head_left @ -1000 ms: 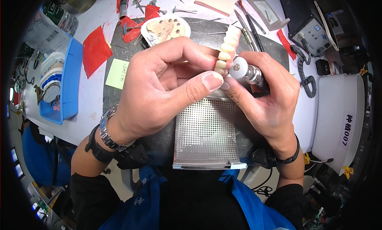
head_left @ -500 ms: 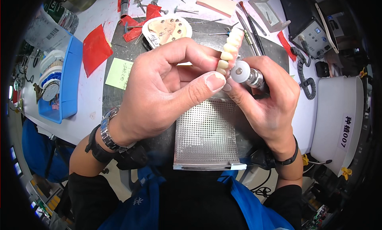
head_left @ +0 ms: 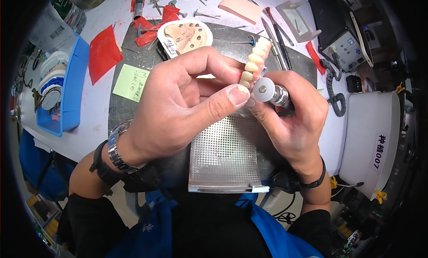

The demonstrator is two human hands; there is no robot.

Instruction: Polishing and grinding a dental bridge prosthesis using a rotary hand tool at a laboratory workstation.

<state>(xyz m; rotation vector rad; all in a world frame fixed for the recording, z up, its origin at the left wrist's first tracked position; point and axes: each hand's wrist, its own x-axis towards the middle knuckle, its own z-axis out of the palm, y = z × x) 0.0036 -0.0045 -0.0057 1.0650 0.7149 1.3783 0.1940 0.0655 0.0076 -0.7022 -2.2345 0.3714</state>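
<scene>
Two hands grip: left hand (head_left: 178,106) pinches the light, probably fragile dental bridge (head_left: 255,61) at its end; right hand (head_left: 294,119) holds the polishing handpiece (head_left: 269,92).

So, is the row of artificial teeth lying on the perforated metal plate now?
No, the left hand holds the row of teeth up in the air, above the perforated metal plate.

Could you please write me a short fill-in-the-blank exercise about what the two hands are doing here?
1. The left hand pinches a curved row of cream-coloured artificial ____.
2. The right hand holds a silver rotary handpiece tipped with a round, flat ____.
3. Below both hands lies a perforated metal ____.
4. The green sticky note lies to the hands' ____.

Missing words: teeth; disc; grille; left
</scene>
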